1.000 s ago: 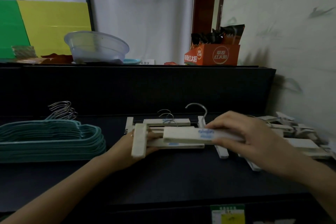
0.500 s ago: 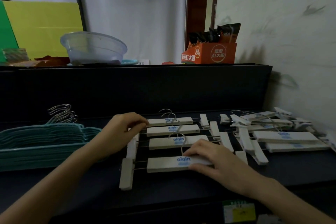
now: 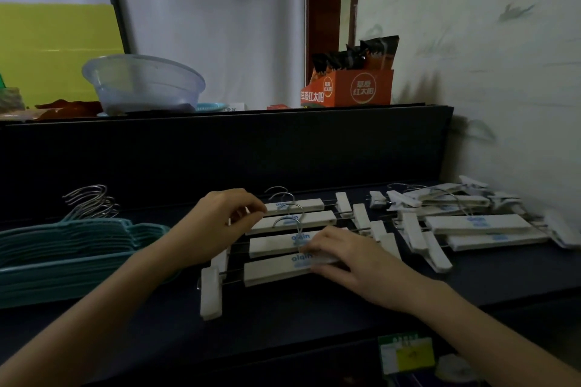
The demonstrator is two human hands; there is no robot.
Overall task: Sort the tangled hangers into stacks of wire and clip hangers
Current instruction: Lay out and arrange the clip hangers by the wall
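Note:
Several white clip hangers (image 3: 283, 245) lie in a staggered row on the dark shelf (image 3: 283, 317), hooks pointing away. My left hand (image 3: 217, 223) has curled fingers at the left ends of the rear hangers. My right hand (image 3: 349, 258) rests fingers-down on the right part of the nearest clip hanger (image 3: 273, 270). A stack of teal wire hangers (image 3: 69, 248) with metal hooks sits at the left. A loose pile of more white clip hangers (image 3: 465, 223) lies at the right by the wall.
A raised dark ledge (image 3: 220, 141) runs behind the shelf, carrying a clear plastic bowl (image 3: 141, 85) and an orange carton (image 3: 349, 91). A wall closes the right side. A green and yellow label (image 3: 405, 355) hangs below the shelf's front edge.
The clip hanger that both hands held above the shelf now lies at the front of the row. My left hand moved to the rear hangers' left ends; my right hand stays on the front one.

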